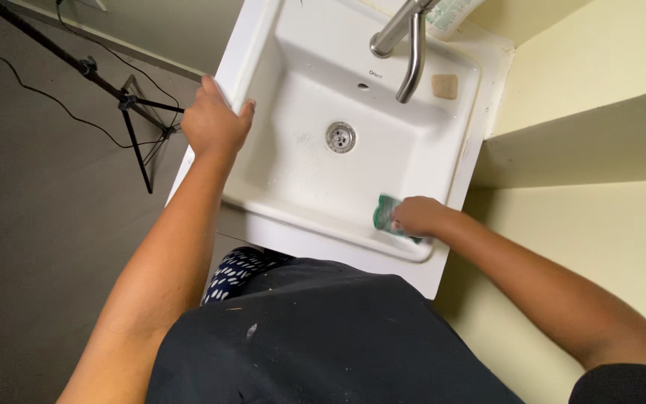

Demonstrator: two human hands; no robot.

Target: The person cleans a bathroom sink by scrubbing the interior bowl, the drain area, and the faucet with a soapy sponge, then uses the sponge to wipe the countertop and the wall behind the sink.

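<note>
A white square sink [304,78] fills the upper middle of the head view. My left hand [213,121] grips the sink's left rim, fingers curled over the edge. My right hand [418,216] is shut on a green sponge [384,212] and presses it against the basin's inner wall at the near right corner. The round metal drain [341,137] sits in the basin's middle. A curved metal tap [405,46] reaches over the basin from the far rim.
A tan bar of soap [445,86] lies on the far right ledge. A black tripod [130,105] with a trailing cable stands on the grey floor to the left. A pale yellow wall [585,150] closes in the right side.
</note>
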